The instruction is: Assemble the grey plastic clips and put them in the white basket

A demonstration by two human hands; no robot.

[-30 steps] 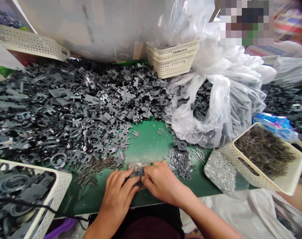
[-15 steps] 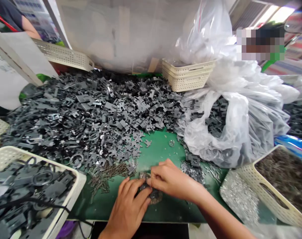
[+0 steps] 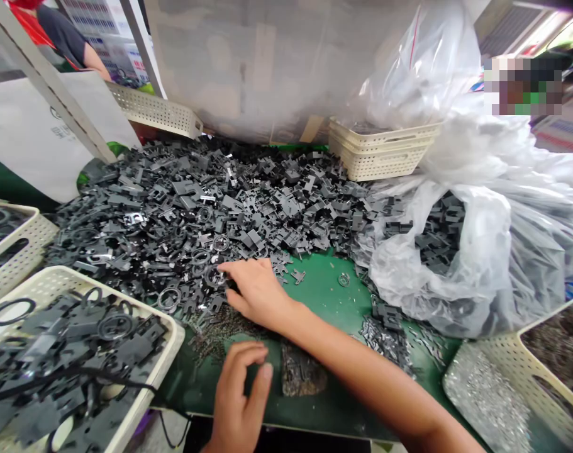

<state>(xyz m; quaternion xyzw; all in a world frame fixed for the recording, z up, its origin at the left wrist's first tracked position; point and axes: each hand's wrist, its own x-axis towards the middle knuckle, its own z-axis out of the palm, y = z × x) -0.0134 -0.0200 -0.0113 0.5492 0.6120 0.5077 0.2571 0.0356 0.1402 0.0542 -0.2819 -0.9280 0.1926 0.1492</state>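
Observation:
My right hand (image 3: 255, 292) reaches across the green work mat (image 3: 321, 299) into a large heap of dark grey plastic parts (image 3: 248, 214), its fingertips at a dark ring (image 3: 214, 275). My left hand (image 3: 241, 390) hovers over the mat's front with curled, parted fingers and holds nothing visible. Between the hands, a loose scatter of small dark coil springs (image 3: 217, 333) lies on the mat. A small, flattened clump of dark parts and springs (image 3: 301, 372) sits to the right of my left hand.
A cream perforated basket of dark parts (image 3: 170, 340) stands at lower left. A bulging clear plastic bag of parts (image 3: 460, 264) fills the right side, behind a silver tray of small metal pieces (image 3: 484, 399). Stacked cream baskets (image 3: 380, 151) stand behind. A person (image 3: 64, 38) stands far back.
My hands have separated from the small clump at the mat's front. My right hand has moved left and forward into the heap, my left hand has drawn back, and the view has shifted.

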